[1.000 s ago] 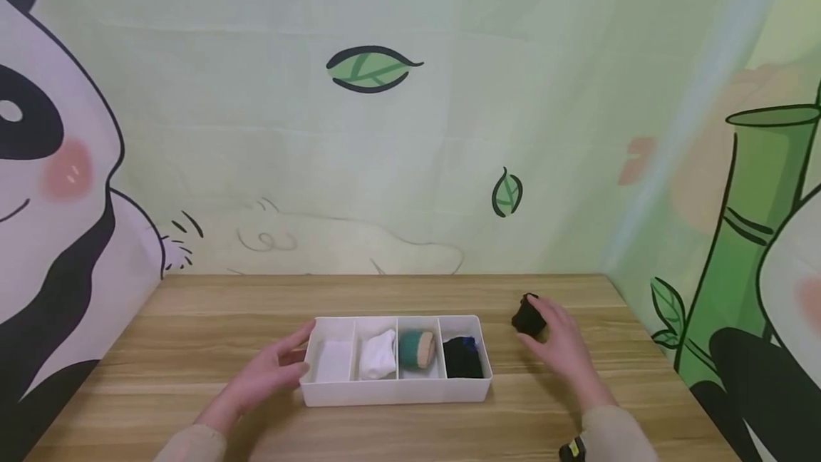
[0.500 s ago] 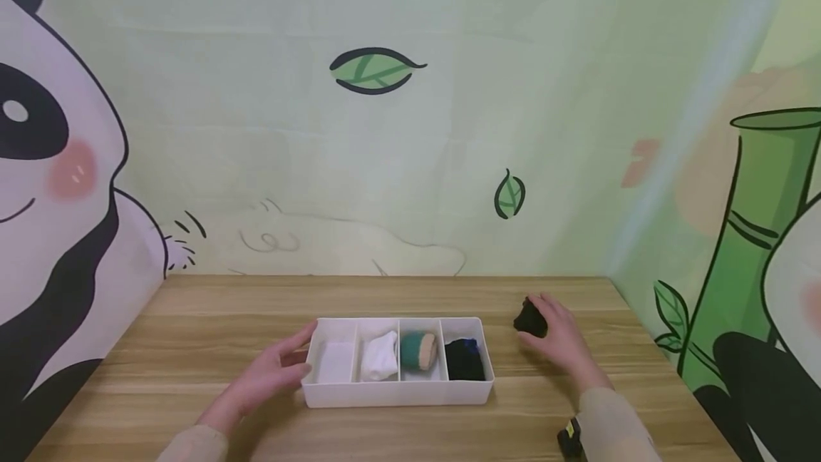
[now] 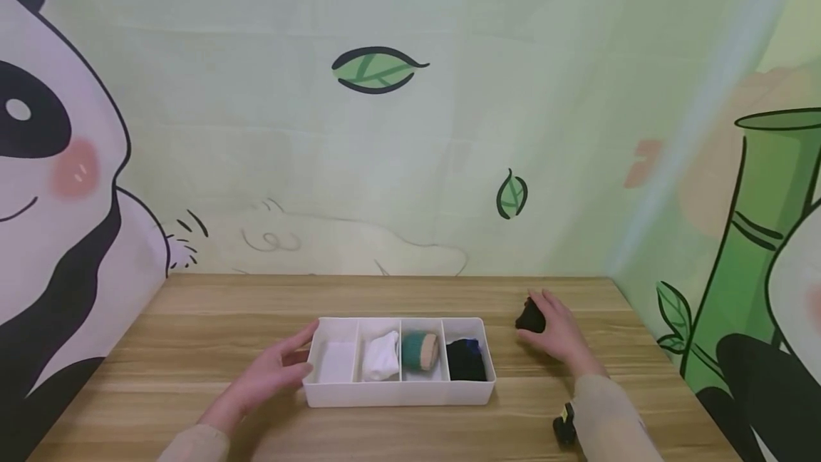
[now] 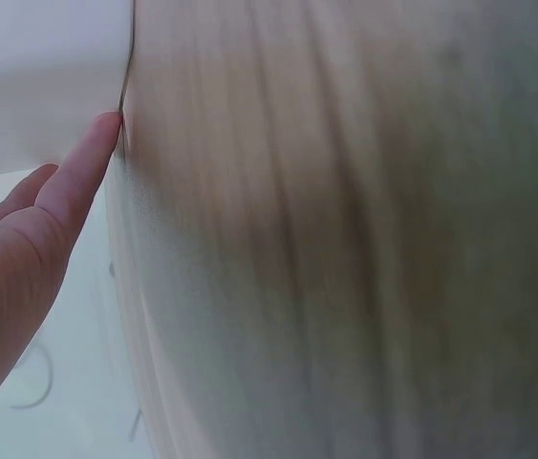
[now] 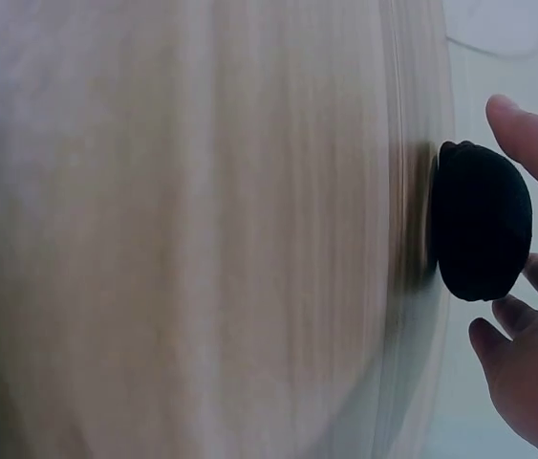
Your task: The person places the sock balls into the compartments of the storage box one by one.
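A white box [image 3: 400, 394] with several compartments stands on the table. Its leftmost compartment is bare; a white folded cloth [image 3: 381, 356], a green and tan roll [image 3: 419, 351] and a black cloth with a blue edge [image 3: 465, 360] lie in the others. My left hand [image 3: 276, 369] rests at the box's left end, thumb straight along it in the left wrist view. Right of the box, a black rolled cloth bundle [image 5: 484, 222] sits on the table. My right hand [image 3: 556, 334] surrounds it with spread thumb and fingers; a gap shows between thumb and bundle in the right wrist view.
The wood-grain table [image 3: 256, 298] meets a printed wall sheet [image 3: 410, 162] with panda and leaf drawings at its back edge. A small black item with a yellow mark [image 3: 565, 425] shows beside my right sleeve [image 3: 609, 412].
My right forearm has swung slightly left, while its hand stays around the black bundle. The left hand and the box keep their places; the head view shifts a little.
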A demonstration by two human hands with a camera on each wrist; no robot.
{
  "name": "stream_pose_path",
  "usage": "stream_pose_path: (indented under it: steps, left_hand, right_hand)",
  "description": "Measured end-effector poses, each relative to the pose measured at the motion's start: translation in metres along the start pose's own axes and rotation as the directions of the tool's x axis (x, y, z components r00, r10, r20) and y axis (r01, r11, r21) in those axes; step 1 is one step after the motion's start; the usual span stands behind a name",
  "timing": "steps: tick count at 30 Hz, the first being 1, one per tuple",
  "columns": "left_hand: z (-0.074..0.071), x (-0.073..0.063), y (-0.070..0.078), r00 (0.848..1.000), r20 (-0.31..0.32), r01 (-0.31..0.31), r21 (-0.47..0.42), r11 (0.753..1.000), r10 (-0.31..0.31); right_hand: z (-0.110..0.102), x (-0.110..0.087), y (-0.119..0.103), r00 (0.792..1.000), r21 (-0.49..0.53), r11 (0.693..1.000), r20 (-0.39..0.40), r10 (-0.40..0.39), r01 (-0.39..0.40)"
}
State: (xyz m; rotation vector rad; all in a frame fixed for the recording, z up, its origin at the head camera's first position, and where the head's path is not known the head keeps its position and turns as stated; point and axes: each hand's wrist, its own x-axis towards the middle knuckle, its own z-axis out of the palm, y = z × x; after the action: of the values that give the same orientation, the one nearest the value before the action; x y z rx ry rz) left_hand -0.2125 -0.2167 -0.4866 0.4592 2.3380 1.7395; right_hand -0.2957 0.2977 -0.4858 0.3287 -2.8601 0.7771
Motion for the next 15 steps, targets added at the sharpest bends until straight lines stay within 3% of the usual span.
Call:
stream_pose_path:
  steps: [8,15]
  left_hand:
    - [-0.0005,0.0009,0.0011,1.0,0.003,0.0,-0.004,1.0,0.0]
    - [-0.0009,0.0007,-0.0017,1.0,0.008,-0.005,-0.006,1.0,0.005]
  right_hand:
    - [0.0044,0.0049,0.0059,0.998,-0.002,0.999,0.047,0.037,-0.037]
    - [0.006,0.0041,0.0087,0.999,-0.011,1.0,0.039,0.022,-0.021]
